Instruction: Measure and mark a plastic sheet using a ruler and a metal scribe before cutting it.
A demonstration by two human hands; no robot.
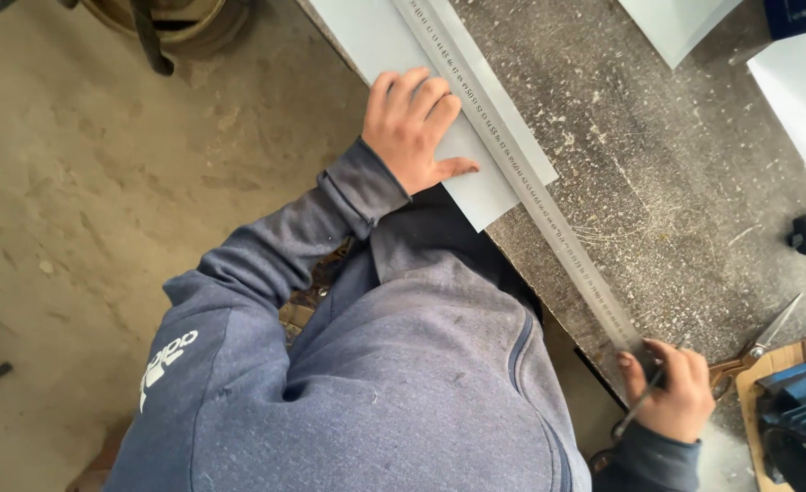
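Head view, looking down over a blue-grey hooded sweatshirt (403,383). Left hand (414,128) at 12 o'clock, fingers together and thumb out, pressed flat on a pale sheet-metal panel (376,41) and touching the long steel ruler (521,173). Ruler laid along the panel's folded edge, running from 12 o'clock down toward 4 o'clock across the scarred grey workbench (658,173). Right hand (672,392) at 4 o'clock, closed over the ruler's near end, pinching a thin dark scriber or pencil (638,412) (exact kind not discernible). Tin snips (758,351) lying just beside the right hand, toward 3 o'clock, blades slightly parted. Further pale sheets (799,100) at 2 o'clock. Dusty concrete floor (84,200) at 9 o'clock.
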